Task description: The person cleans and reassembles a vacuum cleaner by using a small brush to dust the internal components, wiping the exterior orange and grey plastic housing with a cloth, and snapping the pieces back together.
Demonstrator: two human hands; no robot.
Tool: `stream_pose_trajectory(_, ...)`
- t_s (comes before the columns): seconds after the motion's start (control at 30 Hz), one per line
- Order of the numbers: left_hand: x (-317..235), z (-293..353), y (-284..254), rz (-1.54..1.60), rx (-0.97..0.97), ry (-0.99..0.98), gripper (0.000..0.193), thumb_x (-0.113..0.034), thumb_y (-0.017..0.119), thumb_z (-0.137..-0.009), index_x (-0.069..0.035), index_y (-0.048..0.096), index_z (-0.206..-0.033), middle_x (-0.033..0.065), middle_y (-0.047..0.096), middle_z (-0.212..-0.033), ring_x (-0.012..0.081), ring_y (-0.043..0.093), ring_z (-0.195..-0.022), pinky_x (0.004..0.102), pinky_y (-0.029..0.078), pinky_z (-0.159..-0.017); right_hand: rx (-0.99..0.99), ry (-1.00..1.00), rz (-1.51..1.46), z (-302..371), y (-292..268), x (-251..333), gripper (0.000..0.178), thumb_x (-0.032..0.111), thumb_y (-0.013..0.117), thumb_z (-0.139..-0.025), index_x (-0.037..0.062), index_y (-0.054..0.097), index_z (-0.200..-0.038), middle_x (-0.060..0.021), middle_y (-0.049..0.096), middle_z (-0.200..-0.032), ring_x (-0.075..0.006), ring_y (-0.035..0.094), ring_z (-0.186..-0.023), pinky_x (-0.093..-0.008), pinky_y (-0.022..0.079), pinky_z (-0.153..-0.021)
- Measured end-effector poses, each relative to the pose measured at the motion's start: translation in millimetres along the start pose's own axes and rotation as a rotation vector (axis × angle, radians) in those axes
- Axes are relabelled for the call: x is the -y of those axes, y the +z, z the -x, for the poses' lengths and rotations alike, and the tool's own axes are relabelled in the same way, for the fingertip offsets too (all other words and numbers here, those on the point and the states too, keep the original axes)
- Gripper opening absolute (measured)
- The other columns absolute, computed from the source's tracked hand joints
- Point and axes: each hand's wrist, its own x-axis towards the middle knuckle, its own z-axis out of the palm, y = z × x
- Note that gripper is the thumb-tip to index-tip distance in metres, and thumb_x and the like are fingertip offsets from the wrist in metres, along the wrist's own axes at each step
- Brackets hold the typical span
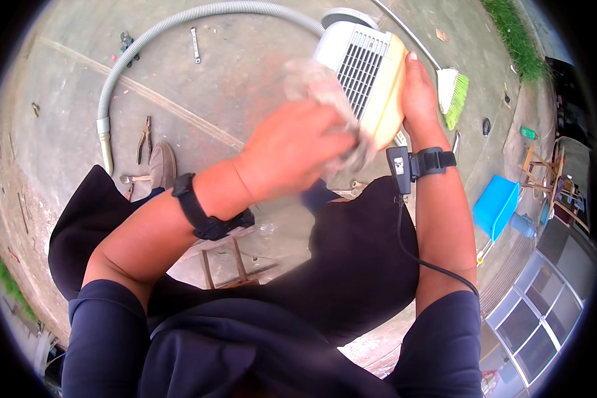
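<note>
A white and cream vacuum cleaner [361,73] with a dark slatted grille is tilted up in front of me, above my knees. My right hand [420,93] holds its right side, thumb along the edge and the other fingers mostly hidden. In my left hand [298,146] is a bunched greyish cloth [348,149], pressed against the cleaner's lower left side. Motion smears the cloth and these fingers. From behind the cleaner's top, a grey ribbed hose [154,34] curves left across the ground.
A spanner [195,46], pliers [144,139] and dark pliers-like tools [127,46] lie on the concrete left of the cleaner. To the right are a green-bristled broom [452,96], a blue bin [496,205] and a wooden folding chair [540,172]. Under me stands a small stool [235,262].
</note>
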Motion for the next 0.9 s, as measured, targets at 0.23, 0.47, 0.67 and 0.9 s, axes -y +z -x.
stream_pose_trajectory(0.23,66,93,7,-0.094,-0.081,-0.569,0.041,0.002,0.068,-0.076,-0.008,0.063,-0.115,0.0123,0.06,-0.112,0.038,0.061,-0.1,0.0449,0.053,-0.082,-0.015,0.008,-0.058,-6,-4,-11,0.058,0.045,0.043,-0.108,-0.0032,0.057,-0.138,-0.0167,0.067,-0.125,-0.0219,0.063,-0.113,-0.0354,0.048,-0.1)
stream_pose_trajectory(0.47,1,36,14,-0.122,-0.048,-0.001,0.039,0.004,0.068,-0.079,-0.005,0.061,-0.117,0.0164,0.058,-0.112,0.04,0.06,-0.102,0.0431,0.051,-0.086,0.006,0.022,-0.105,-8,-8,-17,0.06,0.046,0.043,-0.108,-0.0036,0.055,-0.14,-0.0164,0.066,-0.127,-0.0222,0.063,-0.114,-0.0351,0.048,-0.1)
stream_pose_trajectory(0.67,63,103,18,-0.077,-0.209,-0.744,0.037,0.001,0.068,-0.078,-0.008,0.064,-0.114,0.0142,0.059,-0.115,0.0386,0.061,-0.101,0.045,0.053,-0.081,-0.033,0.018,-0.106,-8,1,-7,0.061,0.047,0.043,-0.108,-0.0042,0.055,-0.139,-0.018,0.065,-0.127,-0.0247,0.063,-0.114,-0.0359,0.048,-0.101)
stream_pose_trajectory(0.9,-7,26,15,-0.102,-0.098,-0.046,0.039,-0.004,0.072,-0.072,-0.01,0.069,-0.11,0.0105,0.058,-0.136,0.0304,0.057,-0.123,0.0466,0.045,-0.101,-0.039,0.074,-0.069,1,11,5,0.061,0.047,0.042,-0.108,-0.0034,0.052,-0.142,-0.0187,0.063,-0.133,-0.0264,0.061,-0.119,-0.0373,0.047,-0.103)
